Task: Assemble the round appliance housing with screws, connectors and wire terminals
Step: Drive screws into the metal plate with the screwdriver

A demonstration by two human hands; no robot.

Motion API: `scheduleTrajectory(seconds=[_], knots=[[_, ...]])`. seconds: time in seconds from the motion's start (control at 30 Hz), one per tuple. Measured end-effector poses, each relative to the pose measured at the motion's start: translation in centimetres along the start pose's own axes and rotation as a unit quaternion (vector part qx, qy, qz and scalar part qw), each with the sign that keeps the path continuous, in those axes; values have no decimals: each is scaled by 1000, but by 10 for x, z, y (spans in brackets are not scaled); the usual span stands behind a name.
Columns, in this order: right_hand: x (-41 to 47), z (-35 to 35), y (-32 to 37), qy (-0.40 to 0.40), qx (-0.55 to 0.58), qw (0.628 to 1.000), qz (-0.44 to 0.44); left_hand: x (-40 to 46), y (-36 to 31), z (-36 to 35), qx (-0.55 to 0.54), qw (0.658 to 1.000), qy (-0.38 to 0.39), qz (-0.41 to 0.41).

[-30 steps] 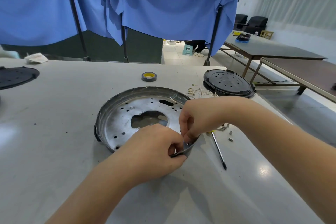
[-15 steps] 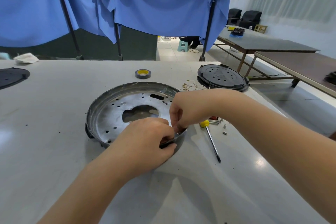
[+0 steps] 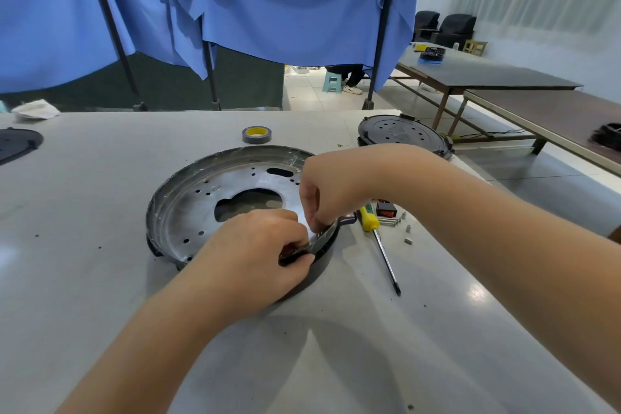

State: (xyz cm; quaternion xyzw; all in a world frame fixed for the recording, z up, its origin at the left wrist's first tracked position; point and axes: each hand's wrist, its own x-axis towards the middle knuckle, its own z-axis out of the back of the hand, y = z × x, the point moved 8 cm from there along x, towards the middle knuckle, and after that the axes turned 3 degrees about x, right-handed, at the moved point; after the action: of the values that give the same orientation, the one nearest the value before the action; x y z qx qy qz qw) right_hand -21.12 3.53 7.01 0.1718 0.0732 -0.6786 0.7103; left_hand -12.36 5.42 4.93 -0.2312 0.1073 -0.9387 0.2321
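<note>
The round metal housing lies open side up on the grey table, with a large centre hole and several small holes. My left hand grips the housing's near right rim, thumb curled over its edge. Just beyond it, my right hand pinches something small at the same rim; what it pinches is hidden by the fingers. A yellow-handled screwdriver lies right of the housing, beside a red switch connector and several small screws and spacers.
A roll of tape sits behind the housing. A black round cover lies at the back right, another black disc at the far left edge. Blue curtains on poles hang behind the table. Brown tables stand to the right.
Both hands stay at the housing's near right rim. The view has shifted, so the housing sits more central, and the red connector and screws have come out from behind my right wrist.
</note>
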Motion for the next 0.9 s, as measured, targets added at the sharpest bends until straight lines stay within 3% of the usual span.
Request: scheduleTrajectory(seconds=[0.33,0.57,0.77,0.9], knots=[[-1,-9,-5,51,-13,999,-5,-3,-14,-9,66,997,17,-20],[3,-10,-7,45,-7,999,-3,-4,-26,-6,101,993,12,-51],[9,-8,-6,26,-20,999,-5,-4,-15,-14,121,993,-7,-17],[11,-10,-5,35,-38,999,-7,-4,-22,-12,129,990,-5,-54]])
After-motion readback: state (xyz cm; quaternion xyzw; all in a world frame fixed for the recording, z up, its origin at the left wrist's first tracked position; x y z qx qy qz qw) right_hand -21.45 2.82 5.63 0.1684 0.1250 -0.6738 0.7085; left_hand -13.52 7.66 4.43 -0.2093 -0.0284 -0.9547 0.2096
